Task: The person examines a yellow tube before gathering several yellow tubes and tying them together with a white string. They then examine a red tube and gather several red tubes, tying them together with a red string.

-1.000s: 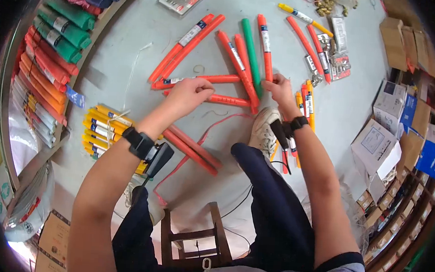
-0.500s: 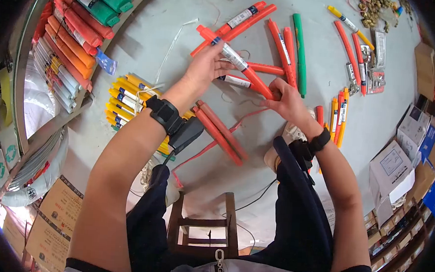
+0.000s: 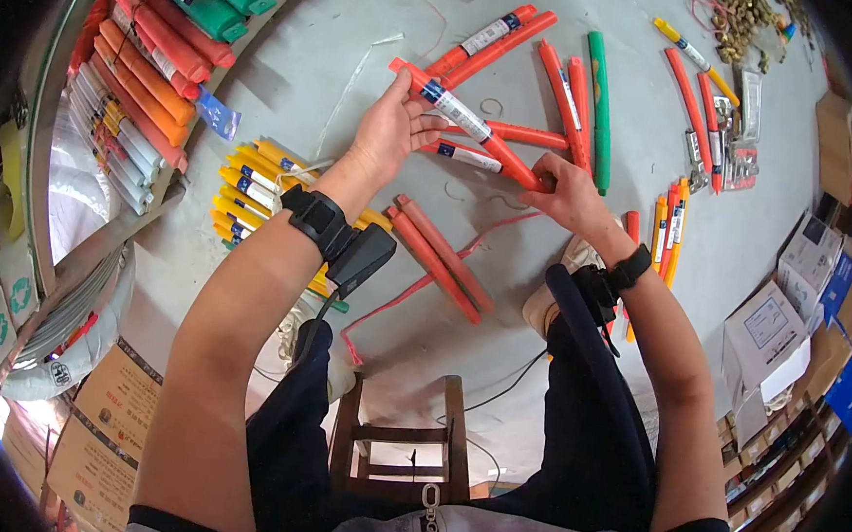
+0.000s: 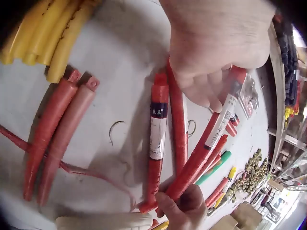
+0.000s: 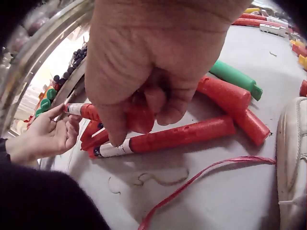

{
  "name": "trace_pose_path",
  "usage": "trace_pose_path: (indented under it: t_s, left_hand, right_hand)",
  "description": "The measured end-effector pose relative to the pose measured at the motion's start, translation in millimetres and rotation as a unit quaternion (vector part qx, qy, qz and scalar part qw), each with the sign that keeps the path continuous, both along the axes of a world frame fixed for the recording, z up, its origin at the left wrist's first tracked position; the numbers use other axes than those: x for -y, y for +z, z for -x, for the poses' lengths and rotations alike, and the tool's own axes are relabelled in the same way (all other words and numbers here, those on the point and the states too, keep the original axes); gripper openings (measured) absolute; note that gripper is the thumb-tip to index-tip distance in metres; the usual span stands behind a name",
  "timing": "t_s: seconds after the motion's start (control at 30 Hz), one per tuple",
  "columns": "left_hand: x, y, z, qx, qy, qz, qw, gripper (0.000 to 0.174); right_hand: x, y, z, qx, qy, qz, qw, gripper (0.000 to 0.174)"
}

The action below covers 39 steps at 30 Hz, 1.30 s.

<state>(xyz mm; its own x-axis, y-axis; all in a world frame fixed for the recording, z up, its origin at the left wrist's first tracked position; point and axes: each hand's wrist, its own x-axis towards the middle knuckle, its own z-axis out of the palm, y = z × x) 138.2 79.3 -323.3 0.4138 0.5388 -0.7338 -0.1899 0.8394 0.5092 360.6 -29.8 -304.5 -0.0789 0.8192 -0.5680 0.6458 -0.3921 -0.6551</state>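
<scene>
A red tube with a blue-and-white label [image 3: 466, 117] slants between the two hands above the floor. My right hand [image 3: 575, 195] pinches its lower end, with fingers curled; the right wrist view shows this hand [image 5: 158, 62] close up. At the tube's upper end is my left hand [image 3: 387, 135], palm turned up, thumb near the tube and fingers loosely extended. Under the held tube lie other red tubes, one labelled [image 4: 158, 136] in the left wrist view. A green tube [image 3: 598, 111] lies beside two red ones, right of the hands.
Bundled yellow tubes [image 3: 245, 192] lie left of two unlabelled red tubes [image 3: 431, 266] and a pink ribbon [image 3: 394, 303]. Packaged metal parts [image 3: 741, 163] and brass pieces [image 3: 748, 22] are at upper right. A wooden stool [image 3: 455, 434] stands between the legs; boxes [image 3: 764, 321] are at right.
The right hand has taken hold of a labelled red tube and brought its end left of the green tube. The left hand has turned palm up beside it. The head view has shifted.
</scene>
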Motion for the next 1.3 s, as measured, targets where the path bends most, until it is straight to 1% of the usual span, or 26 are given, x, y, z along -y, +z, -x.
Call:
trace_pose_path:
  t_s: [0.03,0.1,0.17,0.27,0.33,0.47,0.53,0.57,0.67,0.87,0.97,1.07,1.13,1.17,1.23,1.27,1.3]
  left_hand:
    - [0.2,0.4,-0.4,-0.006,0.005,0.000,1.000,0.044]
    - [0.4,1.5,-0.5,-0.011,0.009,0.000,1.000,0.046]
    - [0.2,2.9,0.2,0.001,0.009,0.006,1.000,0.040]
    - [-0.4,0.9,0.8,-0.005,0.003,-0.002,1.000,0.040]
    - [-0.9,0.0,1.5,-0.013,-0.004,-0.008,1.000,0.041]
    - [-2.8,-3.5,3.8,-0.034,-0.007,-0.006,0.999,0.042]
    - [-5.0,-4.4,6.0,-0.035,-0.007,-0.009,0.999,0.041]
    - [-5.3,-5.0,7.2,-0.037,-0.007,-0.010,0.999,0.040]
    - [-4.2,-6.3,9.4,-0.036,-0.011,-0.035,0.999,0.036]
    - [-3.2,-10.5,14.5,-0.023,-0.031,-0.025,0.999,0.034]
    - [-2.5,-11.8,15.5,-0.023,-0.028,-0.020,0.999,0.033]
    - [-1.8,-13.5,17.9,-0.041,-0.035,-0.010,0.998,0.032]
    - [-0.6,-13.8,19.5,-0.061,-0.044,-0.002,0.997,0.032]
    - [0.3,-13.9,20.3,-0.081,-0.054,0.006,0.995,0.032]
    - [3.7,-18.5,24.6,-0.085,-0.065,0.018,0.994,0.031]
    - [5.3,-20.9,26.7,-0.088,-0.076,0.031,0.993,0.031]
    - [6.3,-20.1,27.5,-0.088,-0.075,0.031,0.993,0.031]
  right_hand:
    - [-0.3,0.4,0.0,0.010,0.002,0.006,1.000,0.033]
    - [0.8,-1.0,0.1,0.014,0.000,0.000,1.000,0.033]
    - [0.8,-1.0,0.0,0.017,-0.002,-0.007,1.000,0.032]
    - [1.3,-2.5,-1.8,0.011,-0.002,0.010,1.000,0.031]
    - [3.2,-8.3,-4.8,0.022,0.029,-0.049,0.998,0.031]
    - [3.2,-7.5,-4.5,0.010,0.026,-0.051,0.998,0.032]
    - [0.8,-3.9,-1.4,0.002,0.021,-0.016,1.000,0.033]
    - [0.5,-3.9,-0.6,0.002,0.021,-0.016,1.000,0.033]
    - [0.0,-4.7,1.8,0.010,0.019,-0.013,1.000,0.033]
    - [-0.7,-3.4,5.6,0.039,0.037,-0.006,0.999,0.033]
    - [-0.6,-4.0,6.8,0.043,0.045,-0.024,0.998,0.034]
    - [2.5,-11.6,9.8,0.054,0.063,-0.013,0.996,0.033]
    - [6.0,-17.5,14.4,0.070,0.113,-0.037,0.990,0.032]
    - [7.8,-18.5,16.1,0.070,0.112,-0.037,0.991,0.032]
    - [10.1,-17.1,22.0,0.075,0.138,-0.064,0.986,0.032]
    - [13.6,-21.2,24.4,0.075,0.138,-0.064,0.986,0.032]
    - [17.2,-26.0,28.5,0.090,0.170,-0.041,0.980,0.032]
